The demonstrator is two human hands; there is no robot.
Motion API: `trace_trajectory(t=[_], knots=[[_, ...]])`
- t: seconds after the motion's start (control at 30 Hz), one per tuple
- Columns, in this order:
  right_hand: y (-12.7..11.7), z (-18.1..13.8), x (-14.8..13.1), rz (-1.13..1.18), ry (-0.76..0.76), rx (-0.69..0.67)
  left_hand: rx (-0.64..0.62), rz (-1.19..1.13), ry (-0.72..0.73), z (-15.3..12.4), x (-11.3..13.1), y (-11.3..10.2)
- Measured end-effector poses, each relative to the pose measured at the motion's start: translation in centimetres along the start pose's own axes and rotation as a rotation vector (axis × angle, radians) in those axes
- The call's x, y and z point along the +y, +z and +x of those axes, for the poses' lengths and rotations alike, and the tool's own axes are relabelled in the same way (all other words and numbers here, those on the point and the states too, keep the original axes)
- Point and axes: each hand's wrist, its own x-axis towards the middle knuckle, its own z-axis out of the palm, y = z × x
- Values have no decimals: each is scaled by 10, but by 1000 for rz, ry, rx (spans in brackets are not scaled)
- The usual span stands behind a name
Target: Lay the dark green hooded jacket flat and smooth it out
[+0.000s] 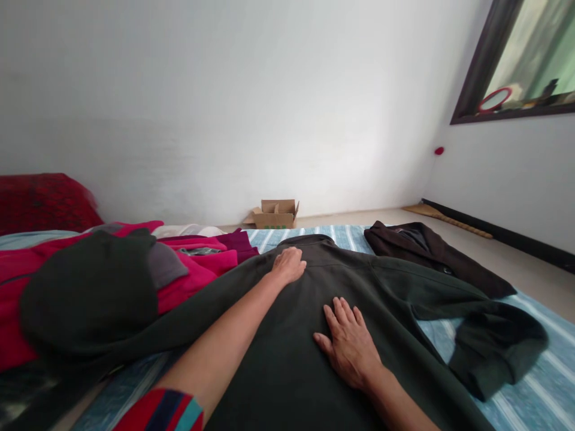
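Jacket (287, 371), dark green, flat on striped bedcover (539, 371): probably soft, limp, light; best taken at shoulders. Left hand (290, 263) loosely curled at far collar, right hand (350, 341) flat, fingers spread.

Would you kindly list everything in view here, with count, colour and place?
sweatshirt: one, dark green, spread flat on the sheet, under both hands
sheet: one, blue and white striped, beneath the clothes
jacket: one, dark brown, on the sheet, far right
clothes pile: one, red and magenta, left, dark garment on top
pillow: one, red, far left
cardboard box: one, brown, on the floor by the wall
window frame: one, dark, upper right
left hand: one, fingers curled, near the sweatshirt's collar
right hand: one, flat on the sweatshirt
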Motion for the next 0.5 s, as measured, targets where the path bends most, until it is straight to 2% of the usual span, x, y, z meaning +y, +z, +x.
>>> trace_trajectory(t=[0.13,0.27,0.37,0.5], knots=[[-2,1,0,17,3,0,72,29,-93,49,6,15],[-2,3,0,30,-6,8,105,33,-119,88,9,28],[-1,4,0,35,-11,13,95,26,-129,108,9,35],[0,6,-2,37,-9,27,60,14,-164,121,6,46]])
